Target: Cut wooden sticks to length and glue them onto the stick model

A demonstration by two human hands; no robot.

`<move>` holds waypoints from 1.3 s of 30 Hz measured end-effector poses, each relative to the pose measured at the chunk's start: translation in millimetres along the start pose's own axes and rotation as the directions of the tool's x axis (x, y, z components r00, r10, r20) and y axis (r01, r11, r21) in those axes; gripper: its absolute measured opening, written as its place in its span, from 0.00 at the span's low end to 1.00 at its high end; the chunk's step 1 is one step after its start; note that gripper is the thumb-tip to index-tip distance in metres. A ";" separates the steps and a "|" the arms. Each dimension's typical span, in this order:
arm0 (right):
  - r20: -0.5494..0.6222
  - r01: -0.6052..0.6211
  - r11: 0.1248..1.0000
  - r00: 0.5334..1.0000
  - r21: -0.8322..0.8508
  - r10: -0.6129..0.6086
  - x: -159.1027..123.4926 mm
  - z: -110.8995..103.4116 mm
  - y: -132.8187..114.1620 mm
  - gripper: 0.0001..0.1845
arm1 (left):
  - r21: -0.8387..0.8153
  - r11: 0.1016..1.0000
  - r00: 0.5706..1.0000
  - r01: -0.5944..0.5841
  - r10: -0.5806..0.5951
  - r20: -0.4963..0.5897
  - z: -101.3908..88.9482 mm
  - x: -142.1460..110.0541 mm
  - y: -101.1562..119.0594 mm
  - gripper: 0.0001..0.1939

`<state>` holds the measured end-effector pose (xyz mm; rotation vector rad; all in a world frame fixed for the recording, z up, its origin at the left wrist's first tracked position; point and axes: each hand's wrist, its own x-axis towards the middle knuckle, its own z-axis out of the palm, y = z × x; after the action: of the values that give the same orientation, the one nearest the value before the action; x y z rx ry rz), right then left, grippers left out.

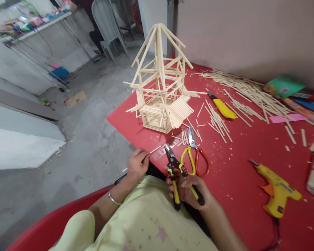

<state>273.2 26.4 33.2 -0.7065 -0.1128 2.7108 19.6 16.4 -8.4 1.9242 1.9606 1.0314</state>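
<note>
My left hand (138, 165) is closed on a thin wooden stick (155, 149), whose tip points toward the clear ruler (161, 152) at the table's near edge. In my right hand (191, 190) are yellow-and-black pliers (176, 170), their handles spread and jaws pointing away from me. Just beyond the pliers lie scissors (192, 153) with one yellow and one red handle. Past the ruler stands a small house frame (161, 90) built of wooden sticks, with a peaked open roof and a slatted ramp (181, 111) in front.
A yellow glue gun (277, 190) with a cord lies at the right of the red table (232, 198). A yellow utility knife (222, 104) and a heap of loose sticks (246, 90) are farther back. A grey chair (107, 24) and a person stand in the background.
</note>
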 end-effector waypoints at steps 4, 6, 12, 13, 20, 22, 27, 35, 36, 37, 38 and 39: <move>-0.005 0.002 1.000 1.000 0.011 -0.002 -0.2 0.6 -0.4 0.26 | 0.012 1.000 1.000 -0.009 0.009 0.011 -0.1 -0.6 -1.6 0.10; -0.004 -0.005 1.000 1.000 0.012 0.005 -0.5 0.9 -0.8 0.26 | 0.017 1.000 1.000 -0.006 0.006 0.007 -0.1 -0.8 -1.9 0.10; 0.000 0.003 1.000 1.000 -0.009 -0.003 -0.9 1.3 -0.6 0.25 | 0.018 1.000 1.000 0.004 -0.004 0.016 -1.1 -0.8 -1.3 0.10; 0.005 0.006 1.000 1.000 -0.012 -0.006 -0.8 0.8 -0.3 0.25 | 0.019 1.000 1.000 0.004 -0.005 0.018 -1.3 -0.7 -1.1 0.10; 0.036 0.028 0.999 0.999 -0.025 -0.028 0.7 -3.6 2.1 0.24 | 0.025 1.000 1.000 0.013 -0.014 0.027 -1.9 -0.1 0.1 0.10; 0.039 0.027 0.999 0.999 -0.023 -0.026 0.5 -3.1 1.8 0.24 | 0.026 1.000 1.000 0.014 -0.015 0.027 -2.0 0.0 0.5 0.10; 0.037 0.021 1.000 0.999 -0.015 -0.020 0.0 -1.2 0.8 0.23 | 0.029 0.999 0.999 0.022 -0.023 0.026 -2.4 -0.1 2.4 0.10; 0.042 0.028 1.000 0.999 0.004 -0.029 0.5 -0.9 1.4 0.25 | 0.027 0.999 0.999 0.027 -0.028 0.022 -2.0 -0.3 3.4 0.10; 0.041 0.027 1.000 0.999 0.003 -0.027 0.4 -0.7 1.4 0.25 | 0.027 0.999 0.999 0.027 -0.028 0.023 -2.0 -0.2 3.2 0.10; 0.040 0.025 1.000 0.999 0.002 -0.025 0.2 -0.6 1.3 0.25 | 0.027 0.999 0.999 0.027 -0.028 0.024 -1.9 -0.1 3.0 0.10; 0.039 0.024 1.000 0.999 0.000 -0.023 0.0 -0.5 1.2 0.25 | 0.026 0.999 0.999 0.026 -0.026 0.026 -1.7 -0.1 2.7 0.10; 0.036 0.024 1.000 0.999 -0.003 -0.023 0.0 -0.5 1.2 0.25 | 0.025 0.999 0.999 0.024 -0.025 0.025 -1.5 -0.1 2.4 0.10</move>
<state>273.1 25.2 32.6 -0.6528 -0.1334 2.7022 20.6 15.6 -5.9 1.9111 1.9874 0.9768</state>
